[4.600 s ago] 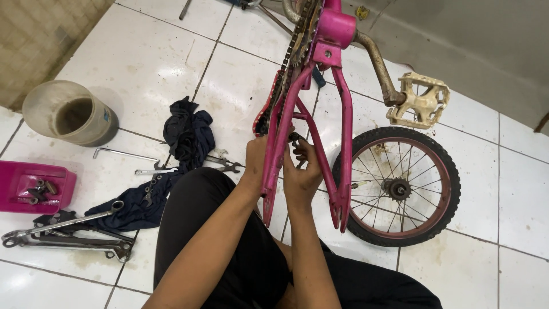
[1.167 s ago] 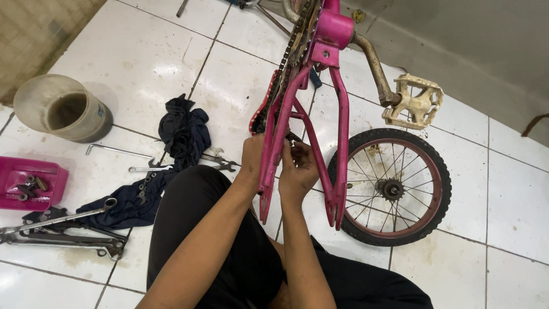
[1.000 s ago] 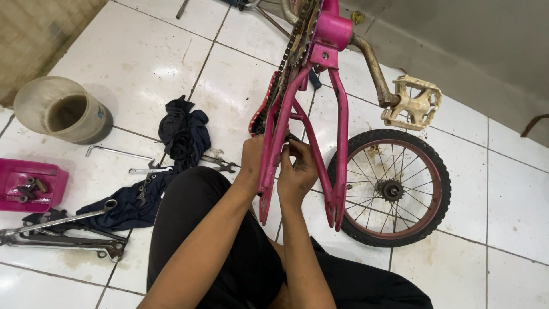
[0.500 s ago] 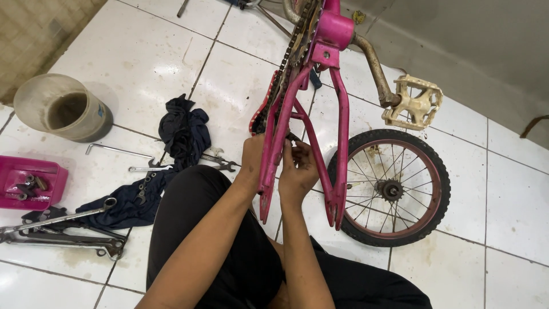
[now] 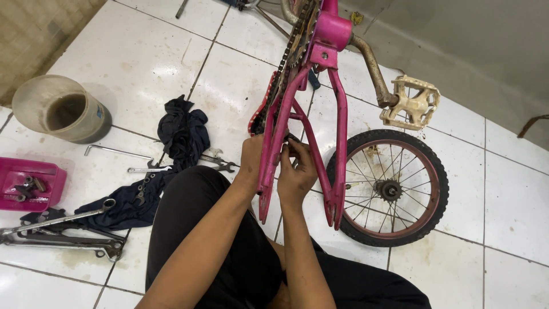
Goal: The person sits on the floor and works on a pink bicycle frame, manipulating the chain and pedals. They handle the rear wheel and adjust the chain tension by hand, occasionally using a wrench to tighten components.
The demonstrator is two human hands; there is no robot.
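A pink bicycle frame (image 5: 337, 123) stands upside down in front of me, its rear fork ends pointing toward me. My left hand (image 5: 250, 159) wraps around the left fork arm from outside. My right hand (image 5: 297, 171) sits between the two fork arms, fingers pinched on a small dark part at the frame's bridge; what the part is I cannot tell. A chain (image 5: 289, 48) runs along the left side up to the sprocket. A cream pedal (image 5: 413, 103) on a rusty crank sticks out to the right.
A small spoked wheel (image 5: 389, 186) lies flat on the white tiles at right. Left of me lie a dark cloth (image 5: 180, 131), wrenches (image 5: 220, 163), an L-shaped key (image 5: 117, 151), long metal bars (image 5: 57, 229), a pink tray (image 5: 28, 183) and a murky plastic tub (image 5: 63, 109).
Both hands stay at the same spot on the frame; only the right fingers shift slightly. The view has barely moved.
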